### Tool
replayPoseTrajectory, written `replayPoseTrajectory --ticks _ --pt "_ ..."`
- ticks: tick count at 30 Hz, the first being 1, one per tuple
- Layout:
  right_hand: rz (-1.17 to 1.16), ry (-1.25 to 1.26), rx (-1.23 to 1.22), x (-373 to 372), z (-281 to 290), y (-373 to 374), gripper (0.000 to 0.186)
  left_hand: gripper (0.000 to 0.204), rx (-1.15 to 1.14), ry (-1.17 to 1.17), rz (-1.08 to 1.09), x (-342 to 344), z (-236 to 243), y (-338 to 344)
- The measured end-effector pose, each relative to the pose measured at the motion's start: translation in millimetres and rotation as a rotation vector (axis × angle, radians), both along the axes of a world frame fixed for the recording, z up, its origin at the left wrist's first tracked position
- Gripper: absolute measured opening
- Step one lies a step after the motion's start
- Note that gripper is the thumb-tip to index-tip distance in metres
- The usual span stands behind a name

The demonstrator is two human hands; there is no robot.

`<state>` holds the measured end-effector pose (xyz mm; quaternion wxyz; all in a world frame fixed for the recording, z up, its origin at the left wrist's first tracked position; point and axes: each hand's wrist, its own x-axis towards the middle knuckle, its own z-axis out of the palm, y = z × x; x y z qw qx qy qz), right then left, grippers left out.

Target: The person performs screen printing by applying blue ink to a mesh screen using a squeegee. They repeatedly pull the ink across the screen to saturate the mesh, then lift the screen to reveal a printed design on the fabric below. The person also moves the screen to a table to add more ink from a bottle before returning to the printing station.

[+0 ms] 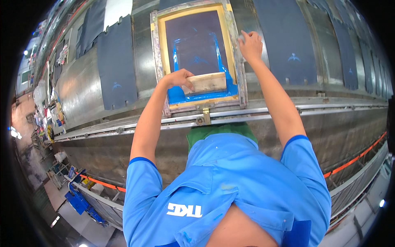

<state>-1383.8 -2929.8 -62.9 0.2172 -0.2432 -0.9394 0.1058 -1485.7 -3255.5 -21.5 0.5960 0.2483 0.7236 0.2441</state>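
Note:
My left hand (180,78) is closed on the left end of a squeegee with a pale wooden handle (210,83). The squeegee lies across the near end of a screen-printing frame (240,84), amid wet blue ink (176,96). Within the frame's yellowish inner border, the dark mesh (191,33) has blue streaks down both sides and a small blue motif. My right hand (251,46) is just beyond the frame's right side, thumb and forefinger apart and the other fingers curled. A pale patch shows between them; I make out no held thing.
Dark fabric panels lie left (117,66) and right (286,41) of the frame on a long metal table (80,96), some bearing a small blue motif. A metal rail (164,123) with a brass-coloured bracket (206,116) follows the near edge. An orange strip (354,154) runs lower right.

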Motion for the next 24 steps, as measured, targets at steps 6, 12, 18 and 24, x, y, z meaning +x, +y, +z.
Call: replayPoseTrajectory --ticks 6,12,18,24 --pt "0.557 -0.359 -0.803 -39 91 -37 0.051 0.039 0.146 0.121 0.129 -64 24 1" --pt "0.590 -0.458 -0.392 -69 91 -46 0.038 0.038 0.278 0.707 0.296 -70 33 30" --pt "0.569 -0.159 -0.366 29 46 -90 0.043 0.048 0.368 1.013 0.231 18 -5 0" --pt "0.555 -0.263 -0.439 91 62 -124 0.048 0.049 0.377 1.011 0.200 87 4 -35"
